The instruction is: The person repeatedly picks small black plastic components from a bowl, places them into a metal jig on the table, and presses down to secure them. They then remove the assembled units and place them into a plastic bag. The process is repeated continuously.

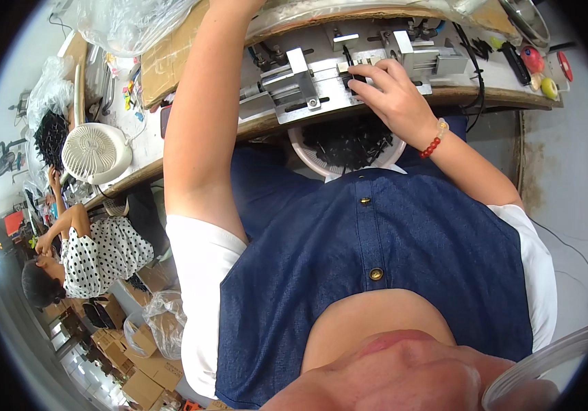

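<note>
Right hand (399,101): fingertips at a slim black part (348,56) on the metal fixture (301,72); grip unclear
Left hand: beyond top edge, fingers unseen
Basin (299,146): black pieces (345,142)

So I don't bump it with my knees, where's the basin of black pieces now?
In the head view, the basin is slightly right of centre in the upper half, between the workbench edge and the denim garment, below the right hand.

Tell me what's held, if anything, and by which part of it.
Right hand: fingertips at a small black piece in the metal fixture; pinching or just touching, can't tell. Left hand: out of view, can't tell.
</note>
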A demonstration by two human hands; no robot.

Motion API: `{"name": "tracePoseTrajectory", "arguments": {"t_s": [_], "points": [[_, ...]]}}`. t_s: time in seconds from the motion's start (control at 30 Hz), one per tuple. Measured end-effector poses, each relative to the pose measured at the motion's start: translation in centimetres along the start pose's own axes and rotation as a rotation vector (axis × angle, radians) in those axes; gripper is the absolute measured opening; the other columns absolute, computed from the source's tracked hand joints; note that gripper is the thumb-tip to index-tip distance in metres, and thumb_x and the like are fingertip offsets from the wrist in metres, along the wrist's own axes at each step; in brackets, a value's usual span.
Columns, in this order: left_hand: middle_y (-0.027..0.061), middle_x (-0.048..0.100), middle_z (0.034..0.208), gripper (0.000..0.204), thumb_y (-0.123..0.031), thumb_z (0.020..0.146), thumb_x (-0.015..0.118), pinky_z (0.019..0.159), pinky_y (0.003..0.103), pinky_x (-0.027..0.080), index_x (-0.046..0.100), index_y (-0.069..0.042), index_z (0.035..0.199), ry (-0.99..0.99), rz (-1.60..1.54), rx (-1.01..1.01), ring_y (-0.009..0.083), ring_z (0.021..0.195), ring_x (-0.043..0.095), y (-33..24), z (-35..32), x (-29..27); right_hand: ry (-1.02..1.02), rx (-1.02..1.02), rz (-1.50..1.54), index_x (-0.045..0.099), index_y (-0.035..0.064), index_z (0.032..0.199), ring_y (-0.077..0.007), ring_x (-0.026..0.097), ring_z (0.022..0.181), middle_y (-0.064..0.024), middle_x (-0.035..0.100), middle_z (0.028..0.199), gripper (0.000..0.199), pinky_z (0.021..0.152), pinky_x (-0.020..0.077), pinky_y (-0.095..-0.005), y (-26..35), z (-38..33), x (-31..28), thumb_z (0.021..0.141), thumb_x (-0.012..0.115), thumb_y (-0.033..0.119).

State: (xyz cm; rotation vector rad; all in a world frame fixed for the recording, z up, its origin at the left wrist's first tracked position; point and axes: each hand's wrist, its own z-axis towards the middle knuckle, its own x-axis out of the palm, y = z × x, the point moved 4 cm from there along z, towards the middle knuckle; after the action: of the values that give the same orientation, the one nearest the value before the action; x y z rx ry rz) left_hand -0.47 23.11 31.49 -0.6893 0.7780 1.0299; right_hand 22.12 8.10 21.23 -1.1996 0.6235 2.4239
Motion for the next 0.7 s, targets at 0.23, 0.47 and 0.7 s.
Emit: {"name": "tracePoseTrajectory", "arguments": {"t_s": [0.23, 0.47, 0.7], "points": [[0.0155, 0.073, 0.097, 0.019, -0.011, 0.088, 0.076, 0.069, 0.043, 0.055, 0.074, -0.002, 0.105, -0.024, -0.586, -0.277, 0.0302, 0.084, 0.069, -0.9, -3.9, -1.7, -0.040, -0.063, 0.099, 0.070, 0.0045, 0.107, -0.0276, 0.060, 0.098, -0.0071, 0.069, 0.117, 0.027, 0.087, 0.0535, -0.0338, -0.9, 2.2, -1.8, 0.086, 0.077, 0.019], [0.0071, 0.063, 0.103, 0.020, -0.009, 0.081, 0.083, 0.060, 0.032, 0.052, 0.079, -0.012, 0.100, -0.198, -0.538, -0.063, 0.0147, 0.064, 0.062, -9.8, -14.5, -2.2, -0.242, 0.129, -0.267, 0.074, 0.0020, 0.090, -0.0333, 0.063, 0.088, -0.0130, 0.073, 0.087, 0.018, 0.087, 0.0514, -0.0413, -8.8, 12.1, -4.7, 0.082, 0.075, 0.018], [0.0082, 0.066, 0.121, 0.025, -0.003, 0.083, 0.081, 0.061, 0.028, 0.057, 0.078, -0.009, 0.107, -0.017, -0.594, -0.118, 0.0138, 0.072, 0.070, -11.9, -19.3, 3.3, -0.115, 0.273, -0.304, 0.076, 0.0035, 0.083, -0.0331, 0.068, 0.087, -0.0154, 0.073, 0.084, 0.018, 0.086, 0.0523, -0.0429, -10.6, 14.3, -4.4, 0.085, 0.071, 0.020]]}}
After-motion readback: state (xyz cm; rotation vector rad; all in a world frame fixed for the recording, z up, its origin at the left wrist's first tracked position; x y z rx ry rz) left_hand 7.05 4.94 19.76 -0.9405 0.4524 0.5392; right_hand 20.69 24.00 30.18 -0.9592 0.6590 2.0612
